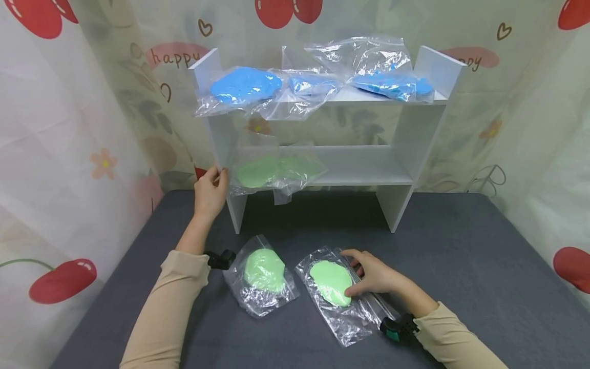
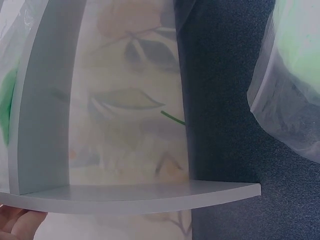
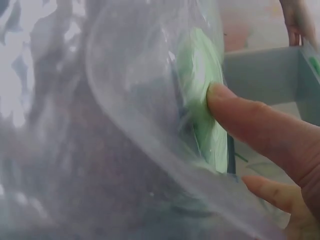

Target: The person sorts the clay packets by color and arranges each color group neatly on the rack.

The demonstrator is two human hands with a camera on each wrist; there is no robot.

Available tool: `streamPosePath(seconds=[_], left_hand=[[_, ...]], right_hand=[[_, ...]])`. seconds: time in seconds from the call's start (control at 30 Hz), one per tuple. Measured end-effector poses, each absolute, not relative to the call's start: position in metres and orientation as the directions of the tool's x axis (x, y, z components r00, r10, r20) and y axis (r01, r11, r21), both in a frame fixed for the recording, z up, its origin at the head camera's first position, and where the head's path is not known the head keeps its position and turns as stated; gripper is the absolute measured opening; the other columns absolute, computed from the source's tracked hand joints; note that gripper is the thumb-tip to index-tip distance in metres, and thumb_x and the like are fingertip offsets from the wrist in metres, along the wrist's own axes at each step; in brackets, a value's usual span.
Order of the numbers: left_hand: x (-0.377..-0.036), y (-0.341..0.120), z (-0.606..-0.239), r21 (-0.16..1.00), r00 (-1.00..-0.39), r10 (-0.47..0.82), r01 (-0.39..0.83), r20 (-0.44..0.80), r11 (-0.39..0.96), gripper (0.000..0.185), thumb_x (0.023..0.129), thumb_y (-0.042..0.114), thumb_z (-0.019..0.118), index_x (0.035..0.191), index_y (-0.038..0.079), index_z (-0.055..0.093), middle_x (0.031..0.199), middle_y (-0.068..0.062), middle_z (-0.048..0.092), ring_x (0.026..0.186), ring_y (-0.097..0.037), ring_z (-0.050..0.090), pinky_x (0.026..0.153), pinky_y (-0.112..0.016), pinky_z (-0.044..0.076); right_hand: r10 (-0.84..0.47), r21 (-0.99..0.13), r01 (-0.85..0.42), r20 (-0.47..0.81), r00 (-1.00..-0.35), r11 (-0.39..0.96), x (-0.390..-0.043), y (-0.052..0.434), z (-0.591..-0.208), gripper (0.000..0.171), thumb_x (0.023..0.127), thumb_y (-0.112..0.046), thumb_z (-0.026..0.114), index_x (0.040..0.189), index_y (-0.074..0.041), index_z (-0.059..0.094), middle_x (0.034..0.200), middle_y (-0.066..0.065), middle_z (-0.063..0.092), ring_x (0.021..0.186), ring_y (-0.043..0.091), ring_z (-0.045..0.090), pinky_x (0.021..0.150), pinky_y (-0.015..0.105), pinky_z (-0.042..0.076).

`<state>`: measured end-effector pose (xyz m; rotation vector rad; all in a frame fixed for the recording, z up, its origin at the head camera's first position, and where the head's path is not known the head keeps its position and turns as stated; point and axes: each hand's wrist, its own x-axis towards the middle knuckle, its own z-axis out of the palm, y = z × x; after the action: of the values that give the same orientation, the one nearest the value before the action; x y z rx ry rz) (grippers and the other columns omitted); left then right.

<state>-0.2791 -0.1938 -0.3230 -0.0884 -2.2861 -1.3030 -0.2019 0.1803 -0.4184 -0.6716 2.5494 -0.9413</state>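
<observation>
My left hand (image 1: 211,192) holds the left side panel of a white two-tier shelf (image 1: 364,177), at the height of its lower board. The left wrist view shows only part of that hand (image 2: 20,222), against the panel's outer face. My right hand (image 1: 375,274) grips a clear plastic bag with a flat light green, dough-like piece (image 1: 329,282) inside. In the right wrist view its thumb (image 3: 250,120) presses on the green piece, with a finger beyond the bag's edge. Another clear bag with a light green piece (image 1: 265,270) lies on the table to its left.
Clear bags with blue pieces (image 1: 246,85) lie along the shelf's top board, some overhanging its front. Bags with green pieces (image 1: 258,171) sit at the left of the lower board. The shelf stands at the back of a dark table (image 1: 461,246), before a printed curtain.
</observation>
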Motion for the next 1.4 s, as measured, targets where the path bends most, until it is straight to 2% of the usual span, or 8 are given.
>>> streamPosePath(seconds=[0.2,0.47,0.77,1.03,1.2,1.27,1.33,1.4], left_hand=[[-0.279,-0.194,-0.324,0.789,-0.872,-0.187,0.294,0.452,0.539,0.038,0.099,0.023,0.043,0.132,0.007,0.054,0.130,-0.020,0.056,0.114,-0.038,0.058,0.092,-0.048,0.050],[-0.278,-0.193,-0.323,0.788,-0.872,-0.187,0.293,0.453,0.542,0.037,0.099,0.022,0.043,0.130,0.005,0.055,0.130,-0.020,0.056,0.114,-0.039,0.058,0.092,-0.048,0.050],[-0.278,-0.193,-0.324,0.792,-0.873,-0.192,0.288,0.449,0.539,0.037,0.099,0.023,0.043,0.131,0.007,0.054,0.130,-0.020,0.056,0.114,-0.039,0.058,0.091,-0.049,0.050],[-0.278,-0.193,-0.325,0.791,-0.873,-0.189,0.289,0.449,0.540,0.038,0.099,0.024,0.043,0.133,0.009,0.053,0.131,-0.020,0.055,0.114,-0.038,0.058,0.091,-0.049,0.050],[-0.279,-0.193,-0.325,0.791,-0.871,-0.189,0.297,0.454,0.535,0.038,0.099,0.024,0.043,0.133,0.009,0.053,0.130,-0.021,0.056,0.114,-0.038,0.058,0.091,-0.049,0.050],[-0.279,-0.193,-0.325,0.790,-0.869,-0.190,0.299,0.457,0.535,0.038,0.099,0.024,0.043,0.132,0.009,0.054,0.130,-0.021,0.056,0.113,-0.038,0.059,0.091,-0.048,0.050],[-0.279,-0.193,-0.326,0.790,-0.868,-0.188,0.303,0.460,0.534,0.038,0.099,0.023,0.043,0.132,0.008,0.054,0.129,-0.021,0.056,0.113,-0.038,0.059,0.091,-0.049,0.050],[-0.279,-0.194,-0.326,0.790,-0.867,-0.188,0.305,0.462,0.532,0.038,0.099,0.023,0.043,0.132,0.008,0.054,0.129,-0.022,0.056,0.113,-0.039,0.059,0.090,-0.049,0.050]], right_hand=[[-0.572,-0.714,-0.305,-0.161,-0.805,0.631,-0.203,0.180,-0.420,0.087,0.074,-0.028,0.079,0.142,-0.003,0.032,0.099,0.012,0.055,0.080,0.015,0.051,0.065,0.028,0.044],[-0.557,-0.753,-0.250,-0.181,-0.811,0.609,-0.201,0.178,-0.421,0.086,0.075,-0.024,0.078,0.143,-0.004,0.029,0.085,0.007,0.059,0.071,0.013,0.056,0.061,0.027,0.047],[-0.531,-0.784,-0.239,-0.133,-0.837,0.573,-0.198,0.177,-0.425,0.078,0.079,-0.017,0.073,0.141,-0.001,0.028,0.065,-0.001,0.048,0.052,0.006,0.042,0.050,0.022,0.040],[-0.548,-0.832,-0.255,-0.069,-0.834,0.493,-0.199,0.179,-0.431,0.059,0.085,-0.006,0.063,0.136,0.000,0.034,0.072,0.008,0.062,0.056,0.011,0.058,0.055,0.025,0.051],[-0.557,-0.834,-0.268,-0.056,-0.829,0.483,-0.199,0.180,-0.430,0.048,0.088,-0.006,0.060,0.132,-0.003,0.040,0.075,0.010,0.066,0.057,0.008,0.056,0.055,0.024,0.048],[-0.567,-0.831,-0.287,-0.041,-0.822,0.476,-0.199,0.181,-0.428,0.042,0.089,-0.007,0.059,0.129,-0.003,0.046,0.083,0.013,0.067,0.059,0.009,0.055,0.053,0.024,0.046],[-0.577,-0.820,-0.318,-0.019,-0.816,0.476,-0.198,0.181,-0.426,0.035,0.090,-0.009,0.059,0.125,-0.003,0.053,0.096,0.016,0.067,0.070,0.013,0.060,0.058,0.026,0.048],[-0.585,-0.803,-0.351,0.004,-0.811,0.481,-0.198,0.182,-0.424,0.029,0.091,-0.011,0.059,0.119,-0.004,0.059,0.108,0.016,0.066,0.087,0.021,0.064,0.070,0.034,0.053]])
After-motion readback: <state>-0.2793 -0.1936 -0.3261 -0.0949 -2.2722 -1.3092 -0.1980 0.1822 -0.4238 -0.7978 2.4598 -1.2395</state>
